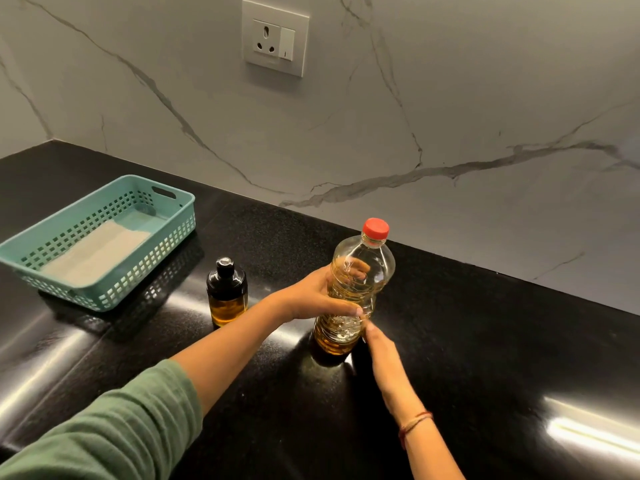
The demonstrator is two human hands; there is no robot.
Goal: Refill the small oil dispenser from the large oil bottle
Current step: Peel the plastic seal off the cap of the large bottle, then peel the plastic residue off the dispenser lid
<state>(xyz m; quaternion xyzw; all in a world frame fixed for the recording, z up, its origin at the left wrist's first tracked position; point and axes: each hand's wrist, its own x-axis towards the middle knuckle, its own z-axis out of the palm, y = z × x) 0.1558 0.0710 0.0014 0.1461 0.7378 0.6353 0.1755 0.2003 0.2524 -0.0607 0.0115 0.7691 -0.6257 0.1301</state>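
Large oil bottle (372,252) stands upright on the black table (485,341), red cap (375,230) on. Left hand (311,296) is clamped round its middle: thumb on the near side, fingers curled behind and visible through the clear plastic. Right hand (381,348) comes in from below and right of the left hand, fingers extended and together, tips against the bottle's lower side just under the left thumb; not curled round it. Amber oil shows in the base of the bottle, below both hands. Small oil dispenser (227,292) stands upright just left of the left wrist, near but apart from it; dark cap in place, amber oil in its lower part. Further left of the left hand, well apart, a teal basket (180,216) holds a folded pale cloth (97,251). Green sleeve (121,427) on the left forearm, pushed back from the wrist. Red thread band (415,424) on the right wrist. Marble-patterned wall (450,98) beyond the hands carries a white socket (275,38).
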